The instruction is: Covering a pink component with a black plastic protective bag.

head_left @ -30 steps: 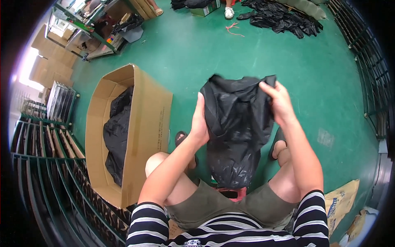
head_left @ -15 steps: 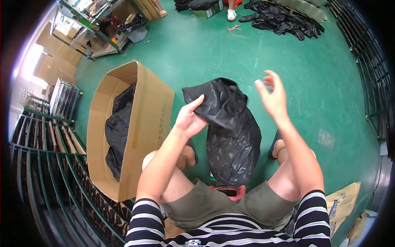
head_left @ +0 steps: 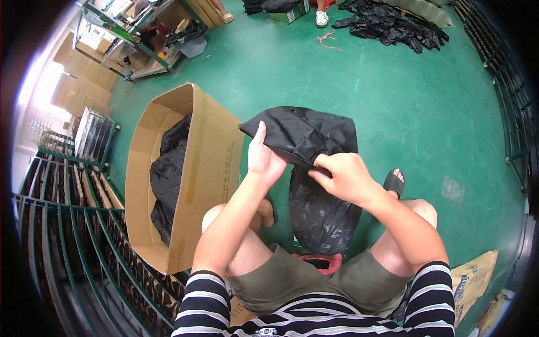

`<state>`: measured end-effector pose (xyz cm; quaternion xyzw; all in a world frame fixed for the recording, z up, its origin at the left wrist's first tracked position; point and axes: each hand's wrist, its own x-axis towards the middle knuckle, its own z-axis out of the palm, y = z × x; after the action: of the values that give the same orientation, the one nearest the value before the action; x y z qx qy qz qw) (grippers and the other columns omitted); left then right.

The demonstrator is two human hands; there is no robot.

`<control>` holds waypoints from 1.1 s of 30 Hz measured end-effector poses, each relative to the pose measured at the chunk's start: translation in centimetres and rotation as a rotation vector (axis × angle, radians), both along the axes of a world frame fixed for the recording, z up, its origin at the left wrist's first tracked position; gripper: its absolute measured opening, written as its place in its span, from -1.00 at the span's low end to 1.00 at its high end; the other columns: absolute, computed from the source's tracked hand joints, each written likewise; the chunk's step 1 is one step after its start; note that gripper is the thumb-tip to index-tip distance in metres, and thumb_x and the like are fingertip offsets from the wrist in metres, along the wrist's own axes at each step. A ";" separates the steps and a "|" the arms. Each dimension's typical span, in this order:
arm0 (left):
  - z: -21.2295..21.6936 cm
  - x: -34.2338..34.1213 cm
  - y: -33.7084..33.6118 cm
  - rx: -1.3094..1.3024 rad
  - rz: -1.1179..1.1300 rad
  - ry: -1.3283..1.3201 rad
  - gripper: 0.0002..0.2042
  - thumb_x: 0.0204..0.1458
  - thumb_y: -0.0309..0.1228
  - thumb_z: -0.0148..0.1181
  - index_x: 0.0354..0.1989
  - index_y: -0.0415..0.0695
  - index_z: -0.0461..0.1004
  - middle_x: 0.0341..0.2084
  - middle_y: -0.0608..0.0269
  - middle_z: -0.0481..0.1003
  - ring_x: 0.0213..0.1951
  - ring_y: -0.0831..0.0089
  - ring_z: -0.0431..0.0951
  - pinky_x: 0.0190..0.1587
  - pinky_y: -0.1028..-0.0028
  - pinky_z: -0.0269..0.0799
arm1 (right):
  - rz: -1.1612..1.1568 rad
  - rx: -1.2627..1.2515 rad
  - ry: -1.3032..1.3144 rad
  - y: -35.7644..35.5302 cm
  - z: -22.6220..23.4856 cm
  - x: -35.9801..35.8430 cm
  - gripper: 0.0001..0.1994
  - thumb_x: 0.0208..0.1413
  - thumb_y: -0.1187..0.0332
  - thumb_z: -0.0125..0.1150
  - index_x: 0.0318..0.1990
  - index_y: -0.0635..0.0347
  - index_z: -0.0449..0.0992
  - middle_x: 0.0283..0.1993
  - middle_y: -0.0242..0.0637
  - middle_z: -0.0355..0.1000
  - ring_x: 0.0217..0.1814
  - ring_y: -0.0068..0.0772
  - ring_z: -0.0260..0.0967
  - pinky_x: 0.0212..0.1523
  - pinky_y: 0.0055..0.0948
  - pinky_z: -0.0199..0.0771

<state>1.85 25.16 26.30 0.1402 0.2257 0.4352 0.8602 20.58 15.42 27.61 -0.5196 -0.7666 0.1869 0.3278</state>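
Observation:
A thin black cloth piece (head_left: 303, 126) is spread between my hands, in front of my knees. My left hand (head_left: 265, 157) grips its left end, thumb on top and fingers underneath. My right hand (head_left: 343, 175) is closed on its near edge, fingers bent over the fold. Directly below lies a shiny black plastic bag (head_left: 323, 216), partly covered by the cloth and my right hand. More black cloth (head_left: 169, 182) is heaped inside the tall cardboard box (head_left: 210, 174) to my left.
A green metal rack (head_left: 67, 205) holding flat boards runs along the left. A red plastic object (head_left: 328, 264) sits between my thighs. Black material (head_left: 393, 28) is piled at the far right, near another person's shoe (head_left: 321, 19). A tan sack (head_left: 471, 283) lies at the lower right.
My right hand has come down from the air at the right and taken hold of the cloth's near edge. The cloth is now more spread out. My right foot has shifted outward.

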 end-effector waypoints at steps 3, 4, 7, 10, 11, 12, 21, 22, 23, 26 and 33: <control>-1.3 1.4 -1.3 0.105 0.007 0.248 -0.35 0.24 0.20 -0.19 0.15 -0.18 0.33 0.19 0.11 0.34 0.16 0.28 0.36 0.20 0.23 0.24 | -0.328 0.114 0.237 0.7 -0.5 0.4 -0.86 0.01 0.39 0.31 -0.35 0.19 0.47 -0.53 -0.09 0.47 -0.50 -0.05 0.49 -0.50 -0.22 0.42; -1.8 1.4 -2.3 0.033 -0.094 0.265 -0.28 0.20 0.25 -0.20 0.19 -0.21 0.29 0.20 0.04 0.32 0.23 0.22 0.29 0.29 0.18 0.13 | -0.415 0.040 0.347 1.1 0.2 0.6 -0.88 0.01 0.42 0.31 -0.36 0.20 0.47 -0.55 -0.09 0.45 -0.52 -0.07 0.48 -0.52 -0.26 0.41; -1.9 2.6 -4.8 -0.022 -0.429 0.062 -0.15 0.10 0.35 -0.14 0.23 -0.25 0.23 0.19 -0.04 0.30 0.28 0.15 0.24 0.38 0.16 0.03 | -0.361 0.102 0.346 0.8 -0.6 0.2 -0.89 0.03 0.39 0.28 -0.32 0.20 0.50 -0.50 -0.10 0.47 -0.49 -0.09 0.50 -0.49 -0.25 0.45; -2.9 2.0 -4.9 0.133 -0.350 0.074 -0.42 0.24 0.05 -0.03 0.22 -0.17 0.28 0.19 0.12 0.34 0.25 0.27 0.29 0.36 0.19 0.08 | -0.159 0.251 0.057 -1.0 -2.2 -2.1 -0.77 -0.03 0.44 0.25 -0.17 0.24 0.53 -0.47 -0.14 0.48 -0.45 -0.12 0.50 -0.43 -0.22 0.49; -3.2 1.4 -4.7 0.176 -0.354 0.116 -0.49 0.26 -0.03 0.01 0.21 -0.16 0.30 0.17 0.15 0.37 0.23 0.31 0.31 0.35 0.20 0.12 | -0.108 0.245 -0.022 -1.5 -2.3 -2.6 -0.71 -0.04 0.47 0.25 -0.10 0.26 0.52 -0.46 -0.14 0.48 -0.44 -0.12 0.49 -0.42 -0.24 0.50; -2.3 1.3 -5.0 0.186 -0.374 0.259 -0.53 0.24 -0.11 0.09 0.13 -0.26 0.36 0.09 0.19 0.41 0.12 0.41 0.38 0.23 0.34 0.25 | -0.107 0.243 -0.023 -1.7 -2.3 -2.9 -0.71 -0.04 0.47 0.25 -0.10 0.26 0.52 -0.46 -0.14 0.48 -0.44 -0.12 0.49 -0.42 -0.24 0.50; 0.0 0.4 -1.3 0.032 -0.221 0.106 -0.62 0.32 -0.20 -0.11 0.04 -0.26 0.45 -0.01 0.06 0.53 0.05 0.20 0.52 0.19 0.20 0.37 | 0.171 -0.424 0.460 -1.6 0.0 -1.4 -0.68 0.18 0.43 0.22 0.08 0.28 0.49 -0.46 -0.29 0.48 -0.55 -0.64 0.39 -0.49 -0.50 0.42; -0.5 -0.5 -1.2 0.045 -0.298 0.118 -0.63 0.31 -0.22 -0.08 0.06 -0.26 0.44 0.00 0.07 0.52 0.04 0.21 0.52 0.19 0.20 0.38 | 0.061 -0.396 0.673 -1.0 -0.4 -1.1 -0.71 0.17 0.39 0.25 0.03 0.25 0.53 -0.45 -0.29 0.48 -0.50 -0.66 0.38 -0.44 -0.50 0.42; -1.1 -1.1 -1.1 0.057 -0.376 0.129 -0.64 0.30 -0.25 -0.06 0.07 -0.26 0.43 0.00 0.08 0.52 0.04 0.22 0.53 0.18 0.20 0.38 | -0.054 -0.363 0.884 -0.2 -0.6 -0.6 -0.73 0.15 0.35 0.28 -0.02 0.22 0.58 -0.44 -0.30 0.49 -0.45 -0.67 0.37 -0.39 -0.50 0.42; -0.1 -0.7 -2.9 0.049 -0.482 0.231 -0.60 0.27 -0.33 -0.06 0.18 -0.35 0.34 0.08 -0.02 0.47 0.09 0.16 0.50 0.23 0.17 0.34 | -0.294 0.267 0.399 2.2 0.6 2.3 -0.77 0.20 0.38 0.23 -0.05 0.32 0.56 -0.27 -0.38 0.51 -0.15 -0.61 0.39 -0.08 -0.55 0.39; 0.8 -2.5 -1.2 0.020 -0.593 -0.117 -0.48 0.28 -0.25 -0.18 0.30 -0.38 0.17 0.25 -0.12 0.29 0.26 0.02 0.32 0.34 0.05 0.13 | -0.165 -0.355 0.740 2.7 -1.5 3.2 -0.70 0.25 0.23 0.20 -0.39 0.32 0.56 -0.53 -0.61 0.34 -0.44 -0.76 0.18 -0.42 -0.60 0.24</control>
<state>-0.63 23.99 27.09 0.1832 0.1208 0.1747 0.9599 23.83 18.15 26.11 -0.5253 -0.5087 0.4633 0.5006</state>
